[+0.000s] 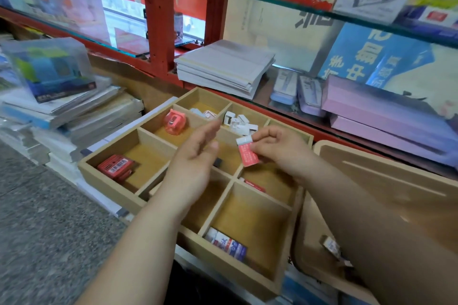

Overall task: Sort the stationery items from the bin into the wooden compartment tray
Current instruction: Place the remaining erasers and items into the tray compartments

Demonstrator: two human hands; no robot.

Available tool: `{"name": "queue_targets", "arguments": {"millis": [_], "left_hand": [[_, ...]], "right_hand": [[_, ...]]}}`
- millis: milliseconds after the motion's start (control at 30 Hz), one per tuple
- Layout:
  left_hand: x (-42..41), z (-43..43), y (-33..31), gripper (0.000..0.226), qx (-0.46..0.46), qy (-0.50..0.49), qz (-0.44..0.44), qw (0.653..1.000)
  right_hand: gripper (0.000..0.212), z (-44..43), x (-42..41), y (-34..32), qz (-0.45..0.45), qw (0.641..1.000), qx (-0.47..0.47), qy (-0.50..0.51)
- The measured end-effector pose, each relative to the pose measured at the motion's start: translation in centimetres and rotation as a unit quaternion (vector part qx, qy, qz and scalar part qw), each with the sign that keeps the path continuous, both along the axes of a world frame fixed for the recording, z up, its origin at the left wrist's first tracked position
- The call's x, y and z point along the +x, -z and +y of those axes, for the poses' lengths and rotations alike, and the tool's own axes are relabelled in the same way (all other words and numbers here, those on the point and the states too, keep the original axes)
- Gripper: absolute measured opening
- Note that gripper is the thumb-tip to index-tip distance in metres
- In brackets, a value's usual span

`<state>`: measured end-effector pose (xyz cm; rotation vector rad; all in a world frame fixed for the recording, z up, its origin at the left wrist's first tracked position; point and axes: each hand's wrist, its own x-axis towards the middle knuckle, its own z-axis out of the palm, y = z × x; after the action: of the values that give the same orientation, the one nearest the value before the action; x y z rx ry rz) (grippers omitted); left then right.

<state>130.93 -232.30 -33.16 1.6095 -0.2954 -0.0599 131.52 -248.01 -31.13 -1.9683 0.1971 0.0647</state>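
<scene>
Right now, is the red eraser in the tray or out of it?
Out. The right hand pinches the red eraser in the air above the wooden tray.

2 bare forearms reach in over the near edge of the light wooden compartment tray (106, 184), the left from the near left, the right from the near right corner. The left hand (195, 158) hovers above the tray's middle, fingers straight and loosely together, pointing toward the far edge, palm turned to the other hand, holding nothing. The right hand (280, 148) hangs just beside it without touching, fingers curled, thumb and fingertips pinching the upper part of a small red-and-white rectangular eraser (247, 155).
</scene>
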Motion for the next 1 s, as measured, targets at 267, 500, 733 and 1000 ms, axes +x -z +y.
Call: {"name": "queue_targets", "arguments": {"millis": [267,500,733,1000], "left_hand": [[0.3,-0.6,1.8,0.045,0.368,0.07,-0.091,0.923],[0.6,-1.1,2.0,0.042,0.382,0.065,-0.12,0.914],[0.9,-1.3,2.3,0.041,0.385,0.052,-0.13,0.912],[0.9,-1.3,2.1,0.04,0.389,0.053,-0.136,0.91]], "right_hand": [[0.02,-2.9,-1.0,1.6,0.013,0.976,-0.209,-0.05],[0.012,-1.9,-0.4,2.7,-0.011,0.967,-0.24,-0.085],[0.016,-1.7,-0.6,2.9,-0.009,0.963,-0.255,-0.088],[0.027,-2.5,-1.8,2.7,-0.053,0.964,-0.251,-0.069]]}}
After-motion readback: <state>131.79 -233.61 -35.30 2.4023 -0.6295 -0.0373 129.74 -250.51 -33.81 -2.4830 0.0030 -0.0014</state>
